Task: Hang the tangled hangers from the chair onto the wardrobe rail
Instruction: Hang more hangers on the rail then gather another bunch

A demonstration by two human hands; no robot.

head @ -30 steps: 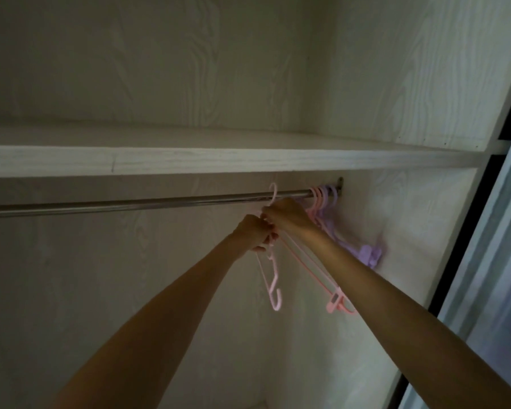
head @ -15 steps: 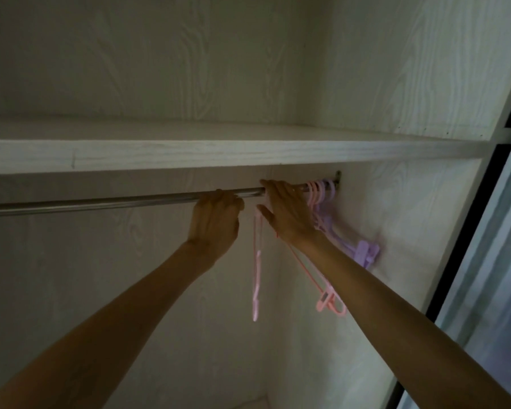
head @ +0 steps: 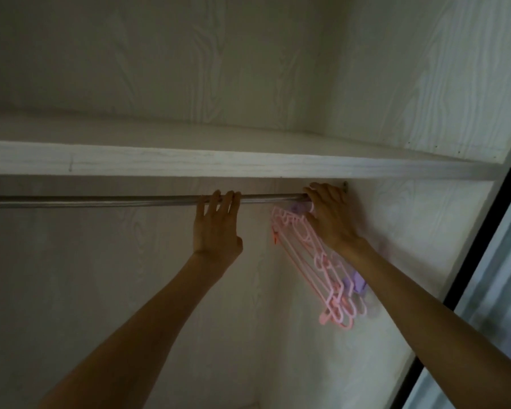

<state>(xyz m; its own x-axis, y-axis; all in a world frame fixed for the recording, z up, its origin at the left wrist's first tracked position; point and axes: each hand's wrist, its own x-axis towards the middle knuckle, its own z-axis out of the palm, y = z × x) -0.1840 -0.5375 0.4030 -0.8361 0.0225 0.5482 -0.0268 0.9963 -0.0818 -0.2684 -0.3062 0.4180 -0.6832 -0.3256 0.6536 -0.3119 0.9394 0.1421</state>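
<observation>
Pink hangers bunched at right end of rail, under shelf. Left hand fingers straight, resting on rail. Right hand fingers extended, pressing hanger hooks.

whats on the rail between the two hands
Nothing: in the head view, the rail runs bare from the left hand to the right hand; the pink hangers hang under the right hand.

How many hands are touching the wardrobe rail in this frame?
2. The left hand has its fingers resting on the rail mid-span; the right hand is at the rail's right end by the pink hangers.
</observation>
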